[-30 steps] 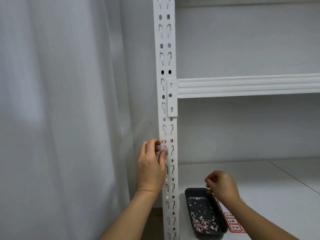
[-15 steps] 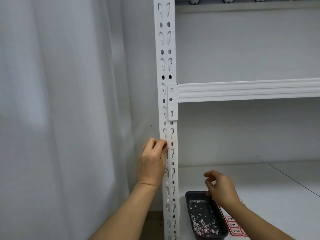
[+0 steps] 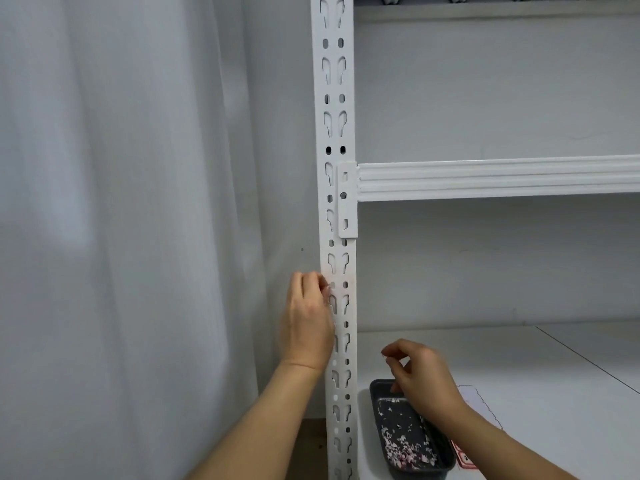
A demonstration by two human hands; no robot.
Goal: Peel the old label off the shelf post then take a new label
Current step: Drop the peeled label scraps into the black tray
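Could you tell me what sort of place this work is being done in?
Probably a storeroom or stockroom: a white slotted metal shelf post with a boltless beam, bare white shelf boards, and a dark tray of peeled label scraps beside a label sheet.

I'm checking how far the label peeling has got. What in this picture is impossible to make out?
- Head view: any old label under the left hand fingertips on the shelf post; fingers cover it.
- Label sheet: mostly hidden behind the right hand and arm; print too small.
- Dark tray: near end cut by the bottom edge.
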